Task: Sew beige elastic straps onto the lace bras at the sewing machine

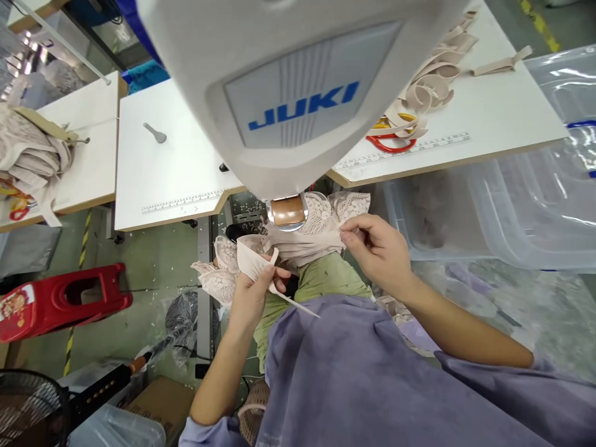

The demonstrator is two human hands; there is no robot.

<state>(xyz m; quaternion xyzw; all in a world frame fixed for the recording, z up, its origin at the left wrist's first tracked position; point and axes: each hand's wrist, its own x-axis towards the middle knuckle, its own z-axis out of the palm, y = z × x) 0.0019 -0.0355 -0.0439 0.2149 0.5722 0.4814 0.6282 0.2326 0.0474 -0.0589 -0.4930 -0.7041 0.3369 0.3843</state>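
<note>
The left hand [254,288] pinches a beige strap [251,261] and the right hand [377,248] grips the lace garment [321,214] below the sewing machine [298,93], unstitched there, more straps piled on the bench [488,118].

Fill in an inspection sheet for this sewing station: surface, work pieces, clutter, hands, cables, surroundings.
Surface: white table with a printed ruler along its edge; JUKI sewing machine fills the top of the view.
Job's things: beige lace garment held below the machine, over the lap.
Clutter: beige strips and red-handled scissors on the table to the right.
Hands: left hand pinches a beige band; right hand pinches the garment edge with its fingers.
Cables: nothing seen.
Surroundings: red stool, clear plastic bins, fan, fabric pile on the next table.
</note>
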